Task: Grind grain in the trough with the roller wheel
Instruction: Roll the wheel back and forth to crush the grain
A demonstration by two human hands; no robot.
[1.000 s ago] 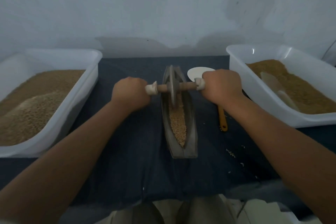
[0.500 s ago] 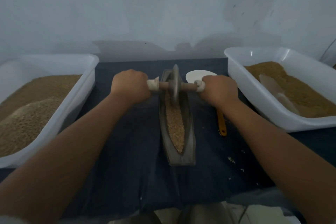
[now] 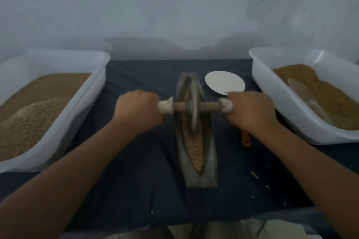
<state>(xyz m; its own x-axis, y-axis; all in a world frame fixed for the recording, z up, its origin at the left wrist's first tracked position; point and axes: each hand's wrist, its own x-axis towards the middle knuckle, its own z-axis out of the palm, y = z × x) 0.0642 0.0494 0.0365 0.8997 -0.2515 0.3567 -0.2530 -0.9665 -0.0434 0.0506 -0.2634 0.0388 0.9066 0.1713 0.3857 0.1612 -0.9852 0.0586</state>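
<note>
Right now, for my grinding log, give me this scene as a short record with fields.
Trough: grey boat-shaped trough, brown grain lying along its groove
Tool: grey disc roller wheel on a wooden axle, upright in the trough
Hands: left hand and right hand each grip a white axle end
Tubs: left white plastic tub and right white plastic tub, both part filled
Surface: dark blue cloth

Roller wheel (image 3: 193, 108) drawn nearer along the trough (image 3: 210, 161), off the far end toward the middle. Left hand (image 3: 138, 109) and right hand (image 3: 250, 110) came back with its axle. Grain (image 3: 194, 147) now shows beyond the wheel. White disc (image 3: 223, 84) more exposed.
</note>
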